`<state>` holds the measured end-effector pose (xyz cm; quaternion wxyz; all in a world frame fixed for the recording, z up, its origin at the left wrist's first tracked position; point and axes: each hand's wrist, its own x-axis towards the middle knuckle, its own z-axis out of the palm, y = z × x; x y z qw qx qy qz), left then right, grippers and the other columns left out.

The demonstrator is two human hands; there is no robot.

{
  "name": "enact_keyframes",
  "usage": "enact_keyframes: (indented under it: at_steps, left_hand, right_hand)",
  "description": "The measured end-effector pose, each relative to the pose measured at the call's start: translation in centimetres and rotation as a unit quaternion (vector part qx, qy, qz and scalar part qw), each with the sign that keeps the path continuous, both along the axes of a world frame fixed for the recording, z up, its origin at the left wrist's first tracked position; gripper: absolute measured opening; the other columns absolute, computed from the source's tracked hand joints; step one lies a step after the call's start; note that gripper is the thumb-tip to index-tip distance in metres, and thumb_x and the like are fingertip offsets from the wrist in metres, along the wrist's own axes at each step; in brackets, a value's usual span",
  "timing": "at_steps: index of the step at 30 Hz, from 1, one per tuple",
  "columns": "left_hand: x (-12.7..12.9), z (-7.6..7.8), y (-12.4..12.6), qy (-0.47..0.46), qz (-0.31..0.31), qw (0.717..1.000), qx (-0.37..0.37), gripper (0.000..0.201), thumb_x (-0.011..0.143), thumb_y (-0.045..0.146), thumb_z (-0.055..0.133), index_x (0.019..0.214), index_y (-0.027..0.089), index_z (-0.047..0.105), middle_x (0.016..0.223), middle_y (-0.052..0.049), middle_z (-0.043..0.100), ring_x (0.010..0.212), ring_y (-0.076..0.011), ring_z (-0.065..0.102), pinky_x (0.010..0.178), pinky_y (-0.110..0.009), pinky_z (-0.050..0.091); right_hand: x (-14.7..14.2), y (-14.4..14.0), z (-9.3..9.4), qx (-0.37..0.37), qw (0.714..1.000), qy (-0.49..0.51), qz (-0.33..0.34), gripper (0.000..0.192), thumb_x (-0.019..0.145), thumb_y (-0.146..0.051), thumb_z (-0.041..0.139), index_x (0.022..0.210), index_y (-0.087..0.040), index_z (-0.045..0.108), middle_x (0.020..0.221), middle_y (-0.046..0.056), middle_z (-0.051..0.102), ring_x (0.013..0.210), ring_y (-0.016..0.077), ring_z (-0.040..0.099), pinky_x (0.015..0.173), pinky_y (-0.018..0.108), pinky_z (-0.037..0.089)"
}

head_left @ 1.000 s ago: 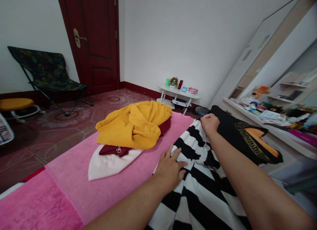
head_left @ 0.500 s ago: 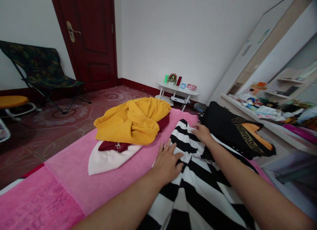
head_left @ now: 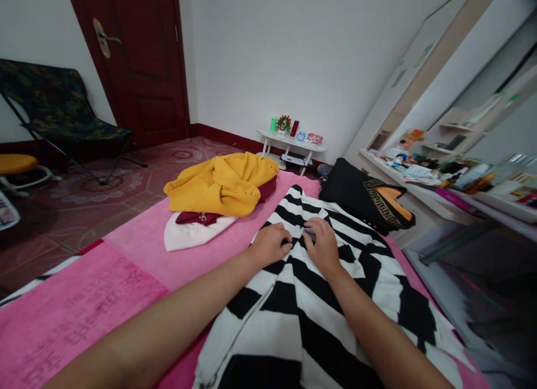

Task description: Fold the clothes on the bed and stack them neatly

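A black-and-white striped garment [head_left: 319,299] lies spread over the pink bedding, its far end narrow and its near part wide and creased. My left hand [head_left: 272,245] rests on its left side with the fingers curled into the cloth. Close by on the right, my right hand [head_left: 322,246] is bent over the middle of the garment, a bit of fabric between thumb and fingers. Both hands' fingertips are partly hidden. Left of the garment lie a yellow sweatshirt [head_left: 222,182], a dark red zippered piece [head_left: 197,217] and a pale pink cloth [head_left: 184,235].
Pink bedding [head_left: 138,249] lies beneath the clothes. A black garment with gold trim [head_left: 352,190] is at the far right. Beyond stands a small white table [head_left: 268,134]. A cluttered desk [head_left: 423,188] runs along the right; a folding chair [head_left: 54,104] stands left.
My right hand has come back from the garment's far end to beside my left hand, whose fingers have curled. More of the striped cloth shows on the right. The view has shifted somewhat.
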<state>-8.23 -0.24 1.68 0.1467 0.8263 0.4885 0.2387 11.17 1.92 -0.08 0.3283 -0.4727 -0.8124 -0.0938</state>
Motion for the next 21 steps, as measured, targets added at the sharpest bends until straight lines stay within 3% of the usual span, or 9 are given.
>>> enact_keyframes:
  at_steps: [2, 5, 12, 15, 18, 21]
  left_hand:
    - [-0.6, 0.6, -1.9, 0.017, 0.007, 1.000, -0.016, 0.028, 0.079, 0.043, 0.056, 0.092, 0.020, 0.067, 0.093, -0.005, 0.059, 0.085, -0.0202, 0.058, 0.076, -0.031, 0.045]
    - [-2.3, 1.8, -5.3, 0.072, 0.019, 0.997, -0.017, 0.044, 0.067, 0.054, 0.064, 0.095, 0.019, 0.063, 0.095, -0.007, 0.057, 0.089, -0.0250, 0.056, 0.079, -0.036, 0.045]
    - [-6.2, 4.4, -14.1, 0.093, 0.024, 0.992, -0.084, 0.051, 0.064, 0.048, 0.067, 0.105, 0.020, 0.057, 0.103, -0.007, 0.052, 0.092, -0.0253, 0.052, 0.083, -0.039, 0.044]
    - [-6.6, 4.7, -17.4, 0.080, -0.007, 0.991, -0.106, 0.061, 0.057, 0.045, 0.075, 0.111, 0.023, 0.056, 0.110, -0.007, 0.051, 0.099, -0.0272, 0.048, 0.088, -0.041, 0.041]
    - [-6.4, 4.6, -19.2, 0.073, -0.048, 0.989, -0.117, 0.068, 0.055, 0.041, 0.079, 0.117, 0.028, 0.055, 0.118, -0.006, 0.049, 0.106, -0.0290, 0.045, 0.093, -0.044, 0.037]
    - [-6.1, 4.2, -19.3, 0.069, -0.068, 0.989, -0.110, 0.058, 0.062, 0.038, 0.076, 0.116, 0.028, 0.056, 0.117, -0.007, 0.050, 0.105, -0.0287, 0.045, 0.090, -0.044, 0.038]
  right_hand:
    - [-0.1, -0.7, 0.3, -0.032, 0.998, -0.044, 0.030, 0.011, 0.087, -0.023, 0.046, 0.086, -0.020, 0.056, 0.088, 0.007, 0.060, 0.088, 0.0207, 0.055, 0.080, 0.033, 0.041]
    - [-0.7, -1.8, 0.7, -0.087, 0.989, -0.102, 0.058, 0.017, 0.090, -0.026, 0.043, 0.077, -0.021, 0.053, 0.077, 0.002, 0.057, 0.074, 0.0162, 0.053, 0.069, 0.028, 0.039]
    - [-1.6, -4.3, 0.6, -0.095, 0.991, -0.093, 0.008, 0.007, 0.085, -0.018, 0.046, 0.084, -0.019, 0.053, 0.088, 0.006, 0.056, 0.085, 0.0212, 0.052, 0.075, 0.033, 0.041]
    - [-1.5, -6.2, 0.7, -0.109, 0.991, -0.069, 0.032, 0.018, 0.082, -0.014, 0.047, 0.098, -0.020, 0.054, 0.098, 0.008, 0.056, 0.096, 0.0240, 0.051, 0.083, 0.038, 0.043]
    - [-1.7, -8.4, 1.3, -0.126, 0.988, -0.029, 0.079, 0.035, 0.081, -0.009, 0.045, 0.113, -0.022, 0.049, 0.114, 0.008, 0.053, 0.104, 0.0227, 0.051, 0.088, 0.038, 0.043]
    - [-2.4, -10.5, 2.2, -0.154, 0.981, -0.019, 0.114, 0.026, 0.081, -0.009, 0.046, 0.102, -0.023, 0.053, 0.105, 0.005, 0.055, 0.088, 0.0177, 0.055, 0.077, 0.031, 0.045]
